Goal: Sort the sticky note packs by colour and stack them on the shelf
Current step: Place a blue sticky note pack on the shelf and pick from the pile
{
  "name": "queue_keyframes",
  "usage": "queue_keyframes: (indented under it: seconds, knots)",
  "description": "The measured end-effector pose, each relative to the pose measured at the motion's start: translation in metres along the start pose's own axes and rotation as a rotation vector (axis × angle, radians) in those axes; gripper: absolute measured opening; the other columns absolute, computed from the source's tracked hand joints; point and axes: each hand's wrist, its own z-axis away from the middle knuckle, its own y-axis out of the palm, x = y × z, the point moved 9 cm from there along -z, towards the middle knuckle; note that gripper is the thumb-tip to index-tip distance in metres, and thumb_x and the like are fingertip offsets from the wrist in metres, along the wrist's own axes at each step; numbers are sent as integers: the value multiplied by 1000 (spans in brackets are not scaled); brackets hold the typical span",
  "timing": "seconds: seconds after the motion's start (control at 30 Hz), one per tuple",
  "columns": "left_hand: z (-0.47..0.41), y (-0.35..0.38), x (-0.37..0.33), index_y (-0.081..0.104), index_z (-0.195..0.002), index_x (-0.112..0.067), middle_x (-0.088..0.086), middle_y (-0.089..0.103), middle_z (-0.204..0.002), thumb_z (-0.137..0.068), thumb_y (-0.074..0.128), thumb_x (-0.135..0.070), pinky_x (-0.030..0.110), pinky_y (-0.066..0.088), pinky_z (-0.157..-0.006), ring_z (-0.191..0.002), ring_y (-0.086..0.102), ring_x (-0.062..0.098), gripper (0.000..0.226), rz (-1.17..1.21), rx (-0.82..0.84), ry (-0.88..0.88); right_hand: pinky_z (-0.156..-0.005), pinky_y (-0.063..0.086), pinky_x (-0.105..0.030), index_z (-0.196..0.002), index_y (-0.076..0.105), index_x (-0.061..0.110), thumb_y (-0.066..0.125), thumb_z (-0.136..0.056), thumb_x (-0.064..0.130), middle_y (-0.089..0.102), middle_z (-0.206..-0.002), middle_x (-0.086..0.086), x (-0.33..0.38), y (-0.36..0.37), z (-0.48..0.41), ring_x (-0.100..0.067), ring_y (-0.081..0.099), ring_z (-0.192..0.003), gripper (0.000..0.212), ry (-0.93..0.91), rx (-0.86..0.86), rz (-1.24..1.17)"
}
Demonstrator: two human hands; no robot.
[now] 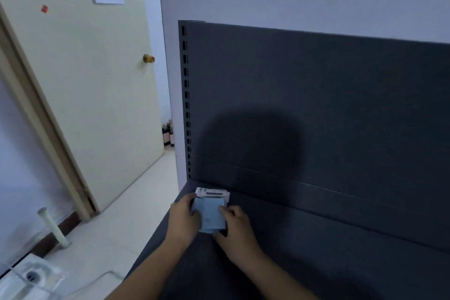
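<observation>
A light blue sticky note pack [210, 214] with a white printed header lies on the dark grey shelf [316, 238], near its back left corner. My left hand [183, 219] grips the pack's left edge. On the right edge and near corner rest the fingers of my right hand [237, 229]. Whether more packs lie under the top one I cannot tell; the edges look like a small stack.
The shelf's dark back panel [316, 105] rises behind, with a slotted upright [186, 95] at its left. A cream door [97, 92] stands to the left, several small bottles [168, 135] on the floor beside it. A white post [52, 226] and a floor drain [31, 275] lie lower left.
</observation>
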Motion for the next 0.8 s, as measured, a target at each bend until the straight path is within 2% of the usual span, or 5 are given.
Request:
queue_keyframes:
  seconds: [0.1,0.23,0.4,0.6,0.8]
  knots:
    - [-7,3,-2,63,-105,2,1,61,-90,-77,44,15,2,38,-53,-80,56,15,35,18,10,19,-107,29,-24,-146,28,18,53,-92,22,32,-138,-3,1,1,-2,-20,34,-124,60,5,-43,68]
    - [-10,5,3,60,-110,1,7,63,-98,-78,41,15,5,37,-55,-84,55,17,39,20,11,15,-109,28,-30,-149,17,20,56,-89,34,26,-143,-2,1,11,0,-22,30,-127,72,-10,-19,155]
    - [-11,3,4,58,-113,4,21,62,-111,-77,45,12,37,46,-84,-101,55,32,39,-42,-16,-12,-110,24,-31,-150,0,24,61,-84,32,18,-151,3,-1,15,5,-23,24,-131,90,-12,69,47]
    - [8,11,-34,55,-117,0,19,54,-122,-80,57,0,37,31,-95,-116,43,35,38,-226,-60,114,-106,31,-21,-145,26,17,60,-89,22,29,-144,1,-23,-17,30,-13,37,-128,65,56,-6,-200]
    - [60,75,-118,52,-124,-2,13,55,-123,-84,56,0,25,31,-98,-118,45,25,40,-123,176,403,-96,32,-14,-132,47,13,54,-91,16,48,-130,-4,-86,-99,96,-16,47,-120,41,198,-177,-86]
